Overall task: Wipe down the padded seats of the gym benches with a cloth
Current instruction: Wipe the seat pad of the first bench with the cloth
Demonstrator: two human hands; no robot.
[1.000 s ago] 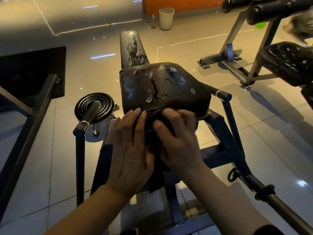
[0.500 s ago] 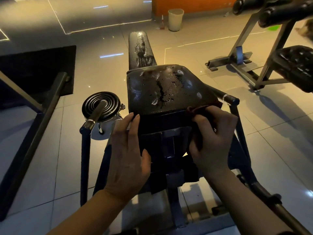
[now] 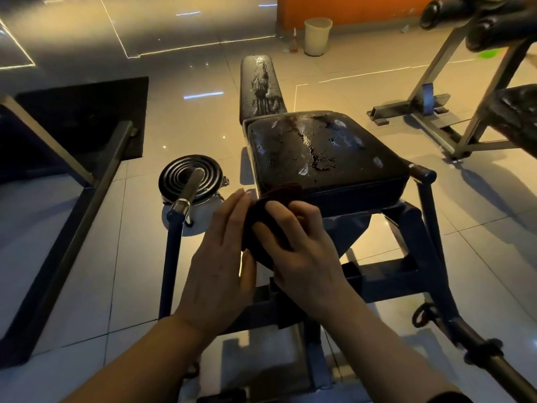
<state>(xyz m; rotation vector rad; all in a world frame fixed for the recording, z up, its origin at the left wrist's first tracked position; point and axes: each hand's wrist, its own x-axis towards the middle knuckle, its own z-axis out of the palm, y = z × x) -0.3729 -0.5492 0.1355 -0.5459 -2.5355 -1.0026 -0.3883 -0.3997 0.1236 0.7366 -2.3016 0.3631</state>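
Since 0.5 s ago my right hand (image 3: 305, 251) slid the cloth (image 3: 273, 219) back left beside my left hand (image 3: 220, 266). Its fingers (image 3: 273, 237) curl over the cloth, left fingers (image 3: 235, 210) straight alongside; the wet seat (image 3: 325, 149) lies just beyond both, running away from me.

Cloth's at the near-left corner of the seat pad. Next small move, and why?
Probably sweep the cloth forward across the seat pad. The pad's top shows wet streaks and droplets, while the cloth sits only at its near-left edge, gripped by the right hand, with the left hand flat beside it.
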